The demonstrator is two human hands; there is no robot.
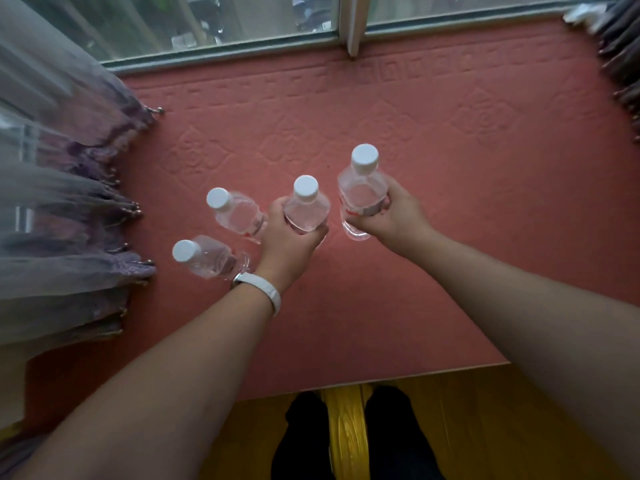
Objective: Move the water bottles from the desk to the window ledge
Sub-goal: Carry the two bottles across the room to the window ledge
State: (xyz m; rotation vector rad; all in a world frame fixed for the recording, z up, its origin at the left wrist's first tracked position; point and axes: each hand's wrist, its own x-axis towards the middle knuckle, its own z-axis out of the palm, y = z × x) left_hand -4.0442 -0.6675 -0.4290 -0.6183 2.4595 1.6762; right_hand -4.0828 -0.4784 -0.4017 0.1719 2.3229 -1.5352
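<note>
A thin grey and purple curtain (52, 202) hangs down the left side, and its top is cut off. Beside it lies a pink mat (450, 168) with bumpy patterns, which covers the window ledge. The window (207, 22) runs along the far edge.

Two water bottles stand on the mat at the left with no hand on them. The near-left bottle (204, 259) has a white cap, and its bottom is partly hidden behind the left wrist. The far-left bottle (235, 213) stands just behind it, close to the left hand (287, 244).

The left hand has its fingers and thumb curled round the middle bottle (306, 209) and grips it tight. The hand hides the bottom of this bottle, so you cannot tell if it sits on the mat. A white wristband (263, 289) is on that wrist.

The right hand (391, 216) grips the right bottle (360, 188) round its middle, over the label. The words on the label are too blurry to read. Its clear bottom shows under the hand, but you cannot tell if it touches the mat.

Near the bottom is a yellow wooden floor (346, 427) and two dark legs (301, 438).
</note>
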